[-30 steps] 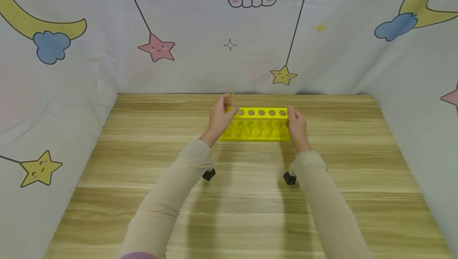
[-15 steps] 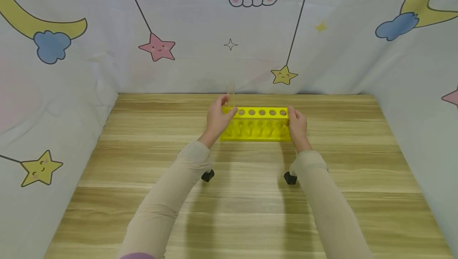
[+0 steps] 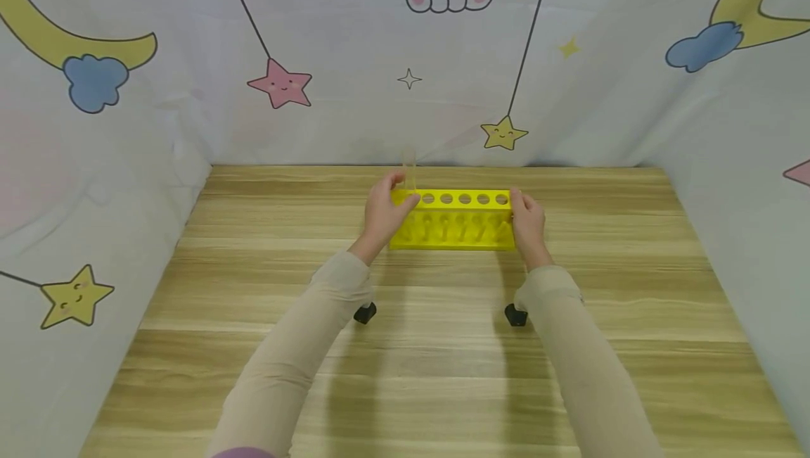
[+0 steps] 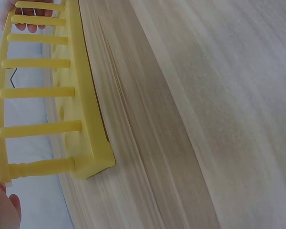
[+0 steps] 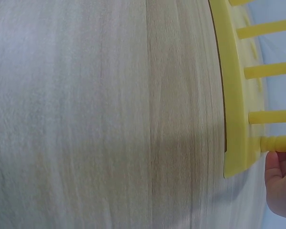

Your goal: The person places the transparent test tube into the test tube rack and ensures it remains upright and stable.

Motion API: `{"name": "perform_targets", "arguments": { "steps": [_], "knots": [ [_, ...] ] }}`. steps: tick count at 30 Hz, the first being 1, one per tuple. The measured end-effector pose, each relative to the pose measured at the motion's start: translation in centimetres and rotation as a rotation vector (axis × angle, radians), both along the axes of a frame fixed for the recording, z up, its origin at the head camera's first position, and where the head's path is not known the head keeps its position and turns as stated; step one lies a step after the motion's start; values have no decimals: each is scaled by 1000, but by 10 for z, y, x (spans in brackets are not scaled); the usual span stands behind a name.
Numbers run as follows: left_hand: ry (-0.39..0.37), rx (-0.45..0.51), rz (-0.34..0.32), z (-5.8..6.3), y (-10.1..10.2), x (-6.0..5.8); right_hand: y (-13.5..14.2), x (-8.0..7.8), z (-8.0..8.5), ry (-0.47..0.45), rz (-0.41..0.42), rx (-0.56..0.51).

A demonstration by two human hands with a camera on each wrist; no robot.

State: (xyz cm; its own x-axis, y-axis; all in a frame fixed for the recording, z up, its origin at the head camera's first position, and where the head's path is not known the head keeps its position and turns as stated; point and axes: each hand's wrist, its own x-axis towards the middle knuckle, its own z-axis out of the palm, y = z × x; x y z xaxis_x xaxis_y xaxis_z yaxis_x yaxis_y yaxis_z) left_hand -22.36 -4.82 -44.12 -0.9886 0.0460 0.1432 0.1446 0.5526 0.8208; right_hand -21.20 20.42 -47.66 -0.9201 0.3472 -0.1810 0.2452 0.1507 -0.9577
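A yellow test tube rack (image 3: 465,241) stands upright on the table, with a row of round holes along its top plate. At its left end rises a clear test tube (image 3: 410,166), upright, its lower part hidden. My left hand (image 3: 382,212) is around that end, thumb by the top plate and fingers spread beside the tube, not closed on it. The right hand (image 3: 528,222) grips the opposite end, thumb on the near side. From the right wrist view, its fingers (image 5: 272,167) curl behind the end post (image 5: 279,143). Posts (image 4: 40,129) run through the rack in the left wrist view.
The wood-grain table (image 3: 443,373) spreads out in front of the rack. A white cloth backdrop (image 3: 354,120) printed with stars and moons closes off the back and both sides. Black wrist devices (image 3: 365,313) hang under the sleeves.
My left hand has loosened from the test tube, its fingers drawing slightly left and down while the tube stays upright. The right hand keeps its hold on the rack.
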Motion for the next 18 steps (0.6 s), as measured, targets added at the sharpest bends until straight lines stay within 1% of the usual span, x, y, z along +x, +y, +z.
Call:
{"name": "perform_targets", "arguments": {
  "steps": [3,8,15,18],
  "knots": [
    [3,-24,-7,-1,-2,0,1,0,1,-4,2,13],
    [-15,-48,-26,-4,-5,-1,2,-1,1,-12,-6,29],
    [-21,-63,-58,-9,-10,-1,0,-1,3,-33,-18,14],
    [-38,-56,-66,-9,-11,0,0,-2,4,-33,-18,6]
  ]
}}
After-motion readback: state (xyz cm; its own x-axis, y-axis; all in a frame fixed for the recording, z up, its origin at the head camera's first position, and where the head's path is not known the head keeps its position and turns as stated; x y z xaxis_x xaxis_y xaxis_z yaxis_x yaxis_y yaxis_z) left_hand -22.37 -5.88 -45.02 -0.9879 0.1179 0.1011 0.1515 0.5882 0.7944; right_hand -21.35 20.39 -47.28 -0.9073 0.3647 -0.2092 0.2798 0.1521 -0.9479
